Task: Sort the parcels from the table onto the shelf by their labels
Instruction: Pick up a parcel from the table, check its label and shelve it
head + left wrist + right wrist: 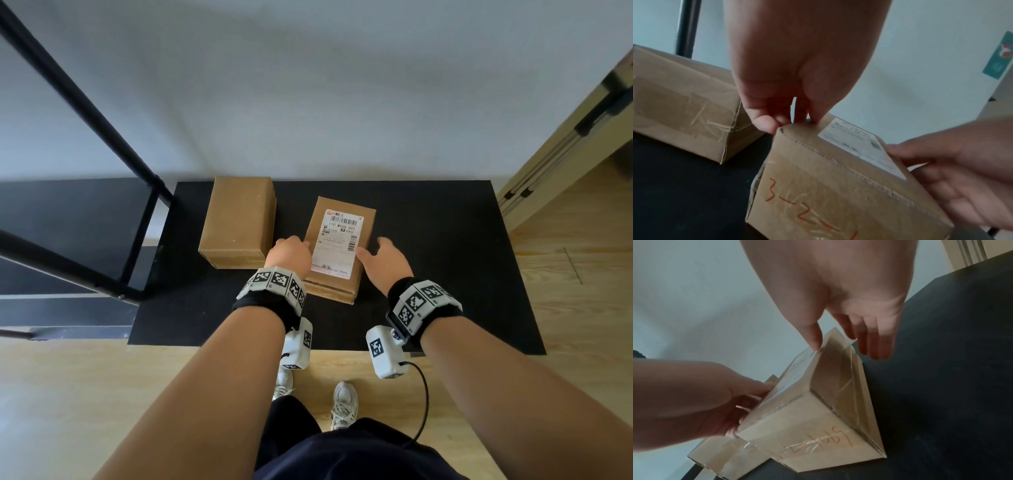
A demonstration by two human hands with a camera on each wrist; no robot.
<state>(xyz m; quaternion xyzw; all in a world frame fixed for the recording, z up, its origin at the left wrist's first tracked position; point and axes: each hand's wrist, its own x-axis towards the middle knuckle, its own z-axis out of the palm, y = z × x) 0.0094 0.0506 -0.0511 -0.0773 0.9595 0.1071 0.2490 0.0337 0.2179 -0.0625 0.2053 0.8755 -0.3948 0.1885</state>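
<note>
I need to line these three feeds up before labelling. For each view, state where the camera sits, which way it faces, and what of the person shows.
Head: above, facing down at the black table; both forearms, shoes.
Left wrist: beside the left hand, facing the labelled parcel and plain parcel.
Right wrist: beside the right hand, facing the labelled parcel's other side.
Shared: all show that parcel and both hands.

Bare forearms end in black fabric wristbands (270, 301) ringed with white square tiles printed with black-and-white coded markers (416, 301). A white boxy camera unit (385, 353) hangs under each wrist, the right one trailing a black cable (424, 404). Dark trousers (342, 452), white lace-up trainers (344, 404).
</note>
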